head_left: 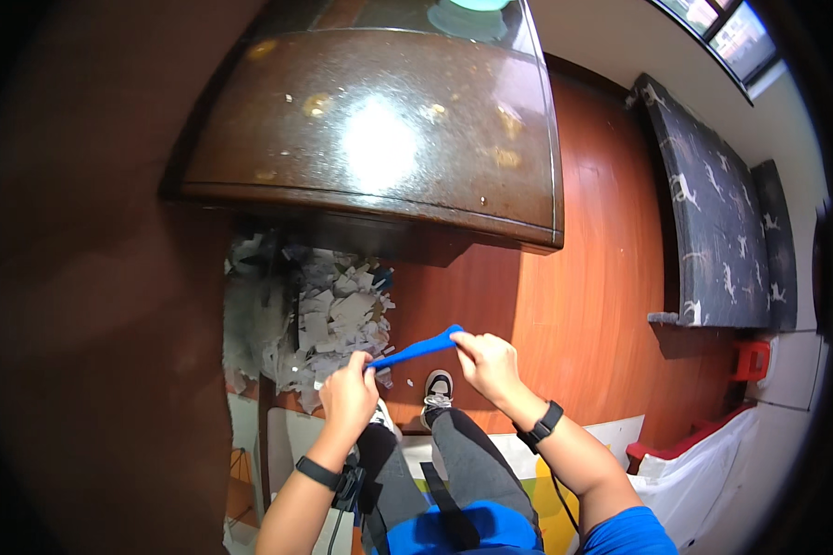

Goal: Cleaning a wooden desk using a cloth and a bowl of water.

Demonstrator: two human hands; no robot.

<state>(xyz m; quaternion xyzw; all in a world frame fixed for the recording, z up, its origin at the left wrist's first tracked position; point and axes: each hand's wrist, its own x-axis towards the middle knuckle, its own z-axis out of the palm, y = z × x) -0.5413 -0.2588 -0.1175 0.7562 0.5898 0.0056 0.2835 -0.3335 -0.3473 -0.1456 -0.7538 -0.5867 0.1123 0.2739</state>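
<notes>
A narrow blue strip, apparently of cloth or stretchy material (415, 350), is pulled taut between my two hands above the floor. Its lower left end is pinched in the fingers of my left hand (345, 393). My right hand (491, 363) grips the other end, a little higher and to the right. The strip looks slightly wider toward the right; what exactly it is I cannot tell. Both hands are in front of my legs, apart from the table.
A glossy dark wooden table (361, 176) stands ahead. Under its left part lies a heap of torn white paper scraps (338, 310). To the right are a dark sofa with white animal figures (713, 203), a red plastic stool (752, 361) and a large white bag (703, 472).
</notes>
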